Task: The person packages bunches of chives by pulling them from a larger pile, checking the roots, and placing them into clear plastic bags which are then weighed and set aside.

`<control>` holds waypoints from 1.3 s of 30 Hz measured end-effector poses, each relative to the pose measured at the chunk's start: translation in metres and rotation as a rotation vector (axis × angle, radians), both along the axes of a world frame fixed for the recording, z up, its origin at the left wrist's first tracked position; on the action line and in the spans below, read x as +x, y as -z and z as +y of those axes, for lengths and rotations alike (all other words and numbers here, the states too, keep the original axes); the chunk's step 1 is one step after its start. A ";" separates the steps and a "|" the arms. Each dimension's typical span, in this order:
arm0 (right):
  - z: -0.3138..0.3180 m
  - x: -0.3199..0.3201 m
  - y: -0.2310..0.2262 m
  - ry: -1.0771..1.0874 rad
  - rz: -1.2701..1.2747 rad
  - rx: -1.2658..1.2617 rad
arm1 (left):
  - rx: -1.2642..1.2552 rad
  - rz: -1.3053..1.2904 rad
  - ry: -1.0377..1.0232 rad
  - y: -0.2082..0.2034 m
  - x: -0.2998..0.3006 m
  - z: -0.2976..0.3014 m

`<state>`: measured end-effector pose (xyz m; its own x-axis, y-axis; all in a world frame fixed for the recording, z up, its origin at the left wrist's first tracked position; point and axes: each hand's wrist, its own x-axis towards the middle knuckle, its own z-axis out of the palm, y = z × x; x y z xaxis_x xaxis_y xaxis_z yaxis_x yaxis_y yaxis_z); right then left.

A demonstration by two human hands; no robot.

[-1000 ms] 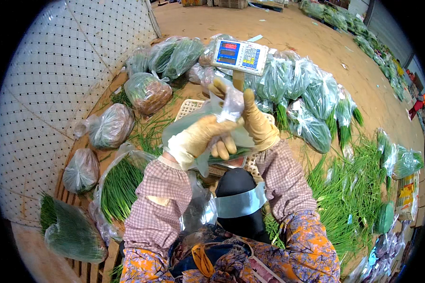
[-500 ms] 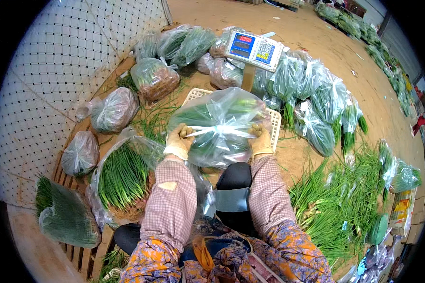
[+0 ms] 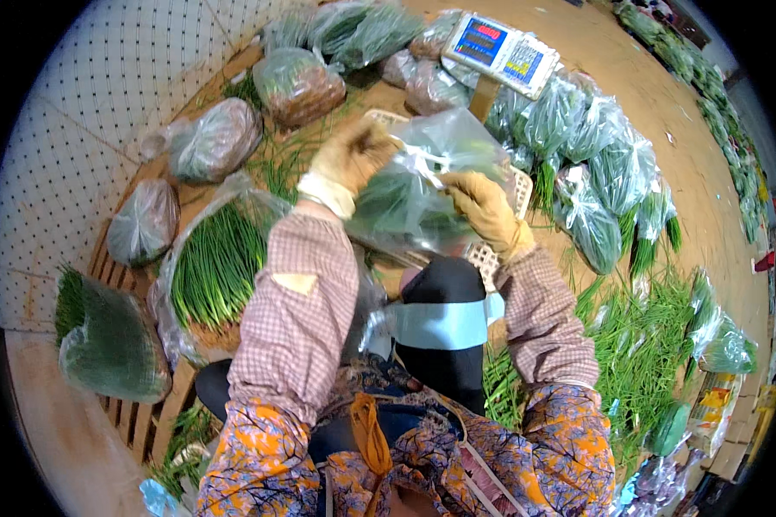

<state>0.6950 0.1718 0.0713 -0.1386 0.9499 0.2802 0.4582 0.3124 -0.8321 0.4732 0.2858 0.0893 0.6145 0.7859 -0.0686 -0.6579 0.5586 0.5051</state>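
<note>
A clear plastic bag of green onions [image 3: 405, 211] lies in front of me on a cream plastic crate [image 3: 522, 191], its gathered neck bound with a white tie [image 3: 422, 162]. My left hand [image 3: 347, 159], in a tan glove, is closed on the tie's left end. Lower and to the right, my gloved right hand [image 3: 487, 207] pinches the tie's other end. Between the two hands the tie rises in a loose loop above the bag. Part of the crate is covered by the bag and my right hand.
A scale display [image 3: 500, 53] on a post stands behind the crate. Filled bags [image 3: 215, 138] curve around the left and back, more bags [image 3: 591, 202] the right. An open bag of green onions [image 3: 220, 271] sits left, loose ones [image 3: 642, 345] right.
Both hands were drawn apart low over the bag, tie stretched straight; now they are higher and closer to the knot, and the tie is slack. The view has shifted, and the bag appears tilted.
</note>
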 end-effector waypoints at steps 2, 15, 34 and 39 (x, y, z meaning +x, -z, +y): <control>-0.014 0.024 0.023 -0.054 -0.346 0.195 | -0.277 0.031 -0.311 0.008 -0.004 0.000; -0.074 -0.075 0.000 -0.380 -0.572 0.061 | 0.008 0.963 -0.025 0.103 -0.081 -0.104; -0.126 -0.010 -0.048 -0.185 -0.103 -0.434 | 0.525 0.858 0.653 0.043 -0.062 -0.186; -0.166 -0.025 -0.074 0.244 -0.308 -0.042 | 0.382 0.674 0.599 0.004 -0.025 -0.196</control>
